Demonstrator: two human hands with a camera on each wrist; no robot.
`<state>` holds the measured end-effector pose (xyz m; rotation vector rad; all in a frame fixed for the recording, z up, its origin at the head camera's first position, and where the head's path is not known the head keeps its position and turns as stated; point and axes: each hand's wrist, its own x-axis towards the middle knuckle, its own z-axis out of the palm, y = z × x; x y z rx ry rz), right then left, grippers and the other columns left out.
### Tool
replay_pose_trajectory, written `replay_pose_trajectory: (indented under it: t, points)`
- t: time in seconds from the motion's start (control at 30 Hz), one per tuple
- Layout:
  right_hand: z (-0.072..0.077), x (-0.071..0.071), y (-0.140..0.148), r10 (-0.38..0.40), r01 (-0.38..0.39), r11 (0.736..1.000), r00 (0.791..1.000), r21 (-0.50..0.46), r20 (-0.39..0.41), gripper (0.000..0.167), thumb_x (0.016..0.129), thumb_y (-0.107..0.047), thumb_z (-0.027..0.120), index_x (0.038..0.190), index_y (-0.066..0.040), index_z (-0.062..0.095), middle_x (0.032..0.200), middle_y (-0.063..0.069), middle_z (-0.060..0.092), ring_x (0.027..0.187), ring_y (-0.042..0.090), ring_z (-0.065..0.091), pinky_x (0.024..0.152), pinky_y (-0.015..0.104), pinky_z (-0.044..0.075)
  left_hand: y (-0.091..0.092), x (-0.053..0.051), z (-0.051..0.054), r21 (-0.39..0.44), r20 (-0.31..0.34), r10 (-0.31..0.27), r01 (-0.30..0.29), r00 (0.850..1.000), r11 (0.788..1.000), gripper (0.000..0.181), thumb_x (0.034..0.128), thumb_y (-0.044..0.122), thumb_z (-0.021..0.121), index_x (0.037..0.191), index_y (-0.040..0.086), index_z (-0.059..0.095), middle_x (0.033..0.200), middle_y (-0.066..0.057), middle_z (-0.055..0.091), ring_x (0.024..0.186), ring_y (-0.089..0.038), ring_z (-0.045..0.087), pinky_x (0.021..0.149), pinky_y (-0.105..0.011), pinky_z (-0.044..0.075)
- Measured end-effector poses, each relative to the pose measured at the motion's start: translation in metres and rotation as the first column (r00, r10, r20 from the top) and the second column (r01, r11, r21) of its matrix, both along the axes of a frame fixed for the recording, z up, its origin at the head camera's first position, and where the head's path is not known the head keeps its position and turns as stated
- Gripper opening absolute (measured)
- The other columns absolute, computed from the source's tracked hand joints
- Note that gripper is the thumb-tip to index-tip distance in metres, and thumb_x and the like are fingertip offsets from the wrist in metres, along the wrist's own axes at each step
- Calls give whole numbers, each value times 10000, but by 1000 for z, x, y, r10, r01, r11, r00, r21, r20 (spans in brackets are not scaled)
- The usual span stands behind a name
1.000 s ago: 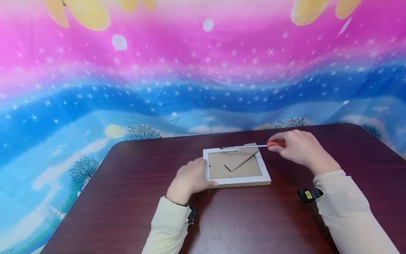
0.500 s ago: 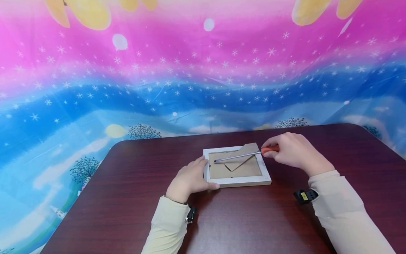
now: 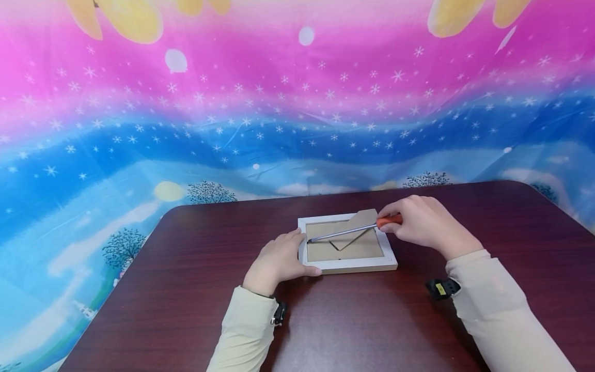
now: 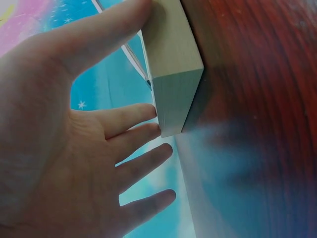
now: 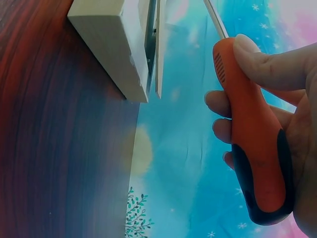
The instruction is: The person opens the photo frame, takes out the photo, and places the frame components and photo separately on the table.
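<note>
A white frame (image 3: 348,266) lies on the table with its brown backing board (image 3: 321,251) facing up; a cardboard flap (image 3: 358,227) stands partly raised from it. My right hand (image 3: 425,222) grips a screwdriver by its orange handle (image 3: 389,222). In the right wrist view the handle (image 5: 257,129) is orange and black. The screwdriver's tip touches or hovers just over the board's left edge, by a small dark tab. My left hand (image 3: 276,261) rests against the frame's left side, fingers spread; in the left wrist view the thumb of that hand (image 4: 74,129) touches the frame's side (image 4: 178,44).
The dark red-brown table (image 3: 209,248) extends around the frame. Behind it hangs a pink and blue cloth (image 3: 279,103) with snowflakes and trees. Black straps sit on both wrists, beside light sleeves.
My right hand has moved left and slightly down, bringing the screwdriver's tip from the frame's far edge to the left edge of the board. The left hand has barely moved.
</note>
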<state>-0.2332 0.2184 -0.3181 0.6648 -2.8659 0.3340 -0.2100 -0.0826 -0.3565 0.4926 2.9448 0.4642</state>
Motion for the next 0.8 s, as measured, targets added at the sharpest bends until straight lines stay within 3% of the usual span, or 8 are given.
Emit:
replay_pose_trajectory:
  t: [0.4,0.8]
  points:
    - [2,2,-6,14,-13,1000,1000,23,-18,137,845,-188,773,975,-228,789,698,-118,635,536,98,450,522,304,358,0,-2,-1,16,-10,-12,12,1000,1000,885,743,525,823,1439,76,510,1498,-84,457,1358,-298,432,1071,-511,374]
    - [26,21,-26,43,-36,992,997,123,-57,111,840,-146,742,901,-235,766,723,-123,638,564,83,492,546,336,447,2,0,-2,13,-15,14,-13,1000,1000,894,723,523,845,1435,91,523,1497,-91,459,1341,-327,447,1053,-519,387]
